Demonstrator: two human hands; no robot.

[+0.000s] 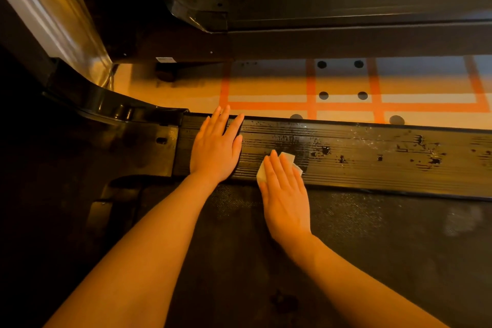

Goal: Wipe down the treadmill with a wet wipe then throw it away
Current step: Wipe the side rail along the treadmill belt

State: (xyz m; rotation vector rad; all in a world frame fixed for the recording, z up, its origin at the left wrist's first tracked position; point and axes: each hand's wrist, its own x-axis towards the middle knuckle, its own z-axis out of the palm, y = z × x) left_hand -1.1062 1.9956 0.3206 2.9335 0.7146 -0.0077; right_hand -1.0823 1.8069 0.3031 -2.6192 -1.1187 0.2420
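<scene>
One wet wipe [288,165], two hands, one ribbed side rail [372,157] on the treadmill. The rail is black and streaked wet; beyond it lies pale floor [266,88] marked with orange tape lines. My left hand [217,150] rests flat and released on the rail's left end. My right hand [285,194], fingers straight, presses the wipe onto the rail, the wipe mostly beneath my fingertips.
</scene>
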